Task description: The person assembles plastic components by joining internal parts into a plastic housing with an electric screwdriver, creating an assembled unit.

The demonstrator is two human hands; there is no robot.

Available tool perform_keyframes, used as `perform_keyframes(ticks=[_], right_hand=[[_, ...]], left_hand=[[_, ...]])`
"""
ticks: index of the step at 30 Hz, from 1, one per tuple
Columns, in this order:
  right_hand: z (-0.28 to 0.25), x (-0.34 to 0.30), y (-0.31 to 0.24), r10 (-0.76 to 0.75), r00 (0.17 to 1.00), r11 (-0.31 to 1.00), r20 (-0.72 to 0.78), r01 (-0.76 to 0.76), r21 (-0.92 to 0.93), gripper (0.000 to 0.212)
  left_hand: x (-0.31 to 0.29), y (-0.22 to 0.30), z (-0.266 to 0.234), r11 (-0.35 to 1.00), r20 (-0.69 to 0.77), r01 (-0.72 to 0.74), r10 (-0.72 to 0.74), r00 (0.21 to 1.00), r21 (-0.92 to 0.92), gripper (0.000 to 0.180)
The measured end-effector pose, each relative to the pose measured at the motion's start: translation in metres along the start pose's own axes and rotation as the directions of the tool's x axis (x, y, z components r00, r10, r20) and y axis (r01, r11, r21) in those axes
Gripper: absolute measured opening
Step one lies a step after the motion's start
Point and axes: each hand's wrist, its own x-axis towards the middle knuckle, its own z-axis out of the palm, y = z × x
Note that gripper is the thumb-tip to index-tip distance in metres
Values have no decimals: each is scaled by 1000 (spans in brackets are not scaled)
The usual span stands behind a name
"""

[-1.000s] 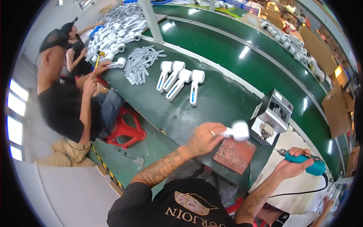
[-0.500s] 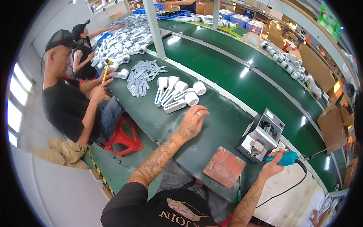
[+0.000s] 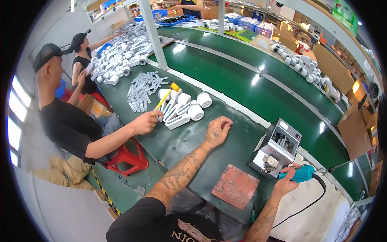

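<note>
My right hand (image 3: 286, 183) is wrapped round a teal electric screwdriver (image 3: 303, 174) with a black cord. Its front end is beside a silver box-shaped machine (image 3: 275, 149), which looks like a screw feeder. My left hand (image 3: 217, 131) is over the green table with its fingers curled together; whether anything small is in them is hidden. Just beyond that hand lies a group of white round-headed parts with long slotted handles (image 3: 196, 112). A reddish worn square pad (image 3: 235, 186) lies between my forearms, with a thin dark-handled screwdriver (image 3: 253, 207) at its right.
At my left a co-worker's hand (image 3: 146, 123) holds a yellow hammer (image 3: 166, 97) over the white parts. Grey flat strips (image 3: 144, 89) and a large heap of white parts (image 3: 125, 56) lie farther off. A post (image 3: 153, 36) stands beside the green conveyor (image 3: 225, 68).
My left hand has moved slightly right, its fingers now curled in. The co-worker's hammer has swung right, over the white parts. The view has shifted a little; my right hand keeps the electric screwdriver.
</note>
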Motion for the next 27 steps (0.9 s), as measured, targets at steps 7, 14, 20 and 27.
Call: perform_keyframes(ticks=[7, 14, 20, 27], right_hand=[[-1, 4, -1, -11, 1000, 1000, 7, 11, 1, 37], [-2, 3, 0, -24, 1000, 1000, 20, 24, 11, 40], [-4, -3, 0, -43, 998, 999, 38, 42, 23, 36], [-5, 2, -12, -36, 999, 998, 29, 35, 50, 34]], left_hand=[[2, 5, 0, 989, 88, -32, 19, 996, 141, 18], [0, -11, -11, 939, 234, -255, 201, 951, 232, 25], [-6, -18, -11, 966, 92, -202, 189, 978, 164, 16], [-7, -11, -8, 974, 55, -142, 134, 989, 176, 11]])
